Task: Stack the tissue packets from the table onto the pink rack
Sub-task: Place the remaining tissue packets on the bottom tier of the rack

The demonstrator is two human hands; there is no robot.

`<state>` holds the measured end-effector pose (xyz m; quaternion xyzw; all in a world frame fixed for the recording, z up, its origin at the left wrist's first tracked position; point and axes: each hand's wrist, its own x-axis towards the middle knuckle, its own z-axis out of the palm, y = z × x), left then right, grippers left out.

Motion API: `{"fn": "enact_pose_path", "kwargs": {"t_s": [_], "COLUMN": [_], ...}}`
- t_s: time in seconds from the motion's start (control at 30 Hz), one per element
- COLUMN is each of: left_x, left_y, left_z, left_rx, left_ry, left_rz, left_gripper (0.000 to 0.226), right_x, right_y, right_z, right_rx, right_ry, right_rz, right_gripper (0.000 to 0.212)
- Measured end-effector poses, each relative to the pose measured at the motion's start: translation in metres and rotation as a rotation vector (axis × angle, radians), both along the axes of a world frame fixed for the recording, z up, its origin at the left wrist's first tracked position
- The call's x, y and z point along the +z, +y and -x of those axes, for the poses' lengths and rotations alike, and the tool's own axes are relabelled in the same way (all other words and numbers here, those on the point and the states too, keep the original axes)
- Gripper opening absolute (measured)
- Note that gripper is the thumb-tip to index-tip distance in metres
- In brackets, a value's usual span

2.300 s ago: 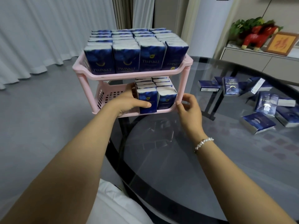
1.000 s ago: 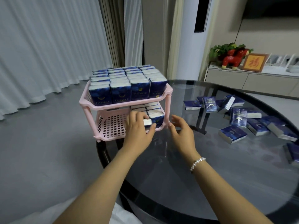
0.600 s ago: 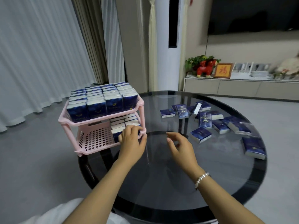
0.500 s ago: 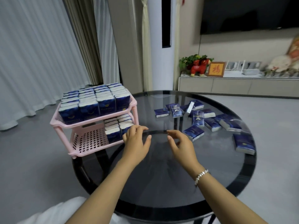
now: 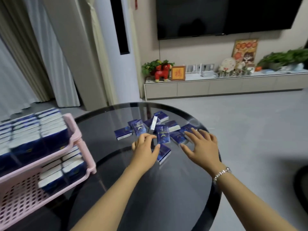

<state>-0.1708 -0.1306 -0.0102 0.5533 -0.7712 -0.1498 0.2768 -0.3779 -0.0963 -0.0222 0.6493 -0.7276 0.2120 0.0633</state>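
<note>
- The left hand (image 5: 145, 147) is seen palm down over the glass table (image 5: 150, 197), its fingers loosely curled; its thumb lies against a flat blue tissue packet (image 5: 164, 154), and whether that packet is gripped cannot be told.
- The right hand (image 5: 201, 145) is held flat with fingers spread, laid over the near edge of the loose tissue packets (image 5: 150, 127); nothing is grasped by it.
- A beaded bracelet (image 5: 221, 174) is worn on the right wrist.
- The loose packets are scattered mid-table, some flat, one standing packet (image 5: 163, 134) just beyond the left fingertips.
- The pink rack (image 5: 78, 140) stands at the table's left edge; its upper shelf is filled with upright packets, and a few rows are held at the right of the perforated lower shelf.
- Print on the packets is too blurred to be read.
</note>
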Motion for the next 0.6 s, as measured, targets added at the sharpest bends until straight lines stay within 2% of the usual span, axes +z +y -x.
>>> {"fn": "enact_pose_path", "kwargs": {"t_s": [0.13,0.23,0.33,0.47,0.6], "left_x": [-0.011,-0.015,-0.016,-0.019,-0.029], "left_y": [-0.033,-0.056,-0.082,-0.114,-0.125], "left_z": [0.030,0.049,0.064,0.074,0.064], "left_rx": [-0.086,-0.128,-0.151,-0.198,-0.231], "left_ry": [-0.118,-0.260,-0.393,-0.559,-0.506], "left_rz": [-0.026,-0.009,0.081,0.077,0.120], "left_gripper": [0.055,0.062,0.066,0.061,0.055], "right_x": [-0.012,-0.024,-0.027,-0.027,-0.029], "right_y": [-0.024,-0.044,-0.063,-0.091,-0.108], "right_z": [0.034,0.041,0.036,0.026,0.025], "right_rx": [-0.070,-0.079,-0.041,0.059,0.137], "right_ry": [0.056,-0.030,-0.083,-0.147,-0.325], "right_rz": [-0.191,-0.301,-0.318,-0.325,-0.341], "right_gripper": [0.091,0.099,0.101,0.093,0.071]}}
